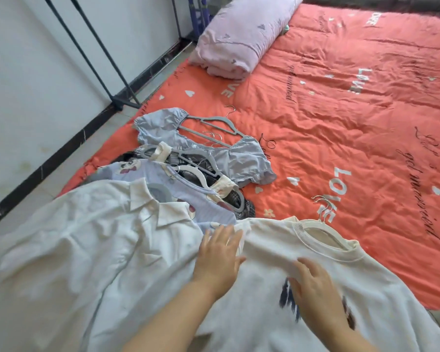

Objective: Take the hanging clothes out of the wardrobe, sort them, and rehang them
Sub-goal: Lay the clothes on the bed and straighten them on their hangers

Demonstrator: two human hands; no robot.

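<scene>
On the rumpled orange quilt (341, 110), your left hand (217, 255) and right hand (313, 288) rest flat-fingered on a cream sweatshirt (371, 283) beside a collared shirt (87, 250).

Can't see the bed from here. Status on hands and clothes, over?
Both hands open: left hand on edge of cream sweatshirt, right hand on its chest. Sweatshirt on its hanger, lying on orange quilt. White shirt lies against it.

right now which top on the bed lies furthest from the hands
The pale blue puff-sleeved top on the grey hanger, at the pile's far end. The white collared shirt and cream sweatshirt lie nearest the person.
</scene>
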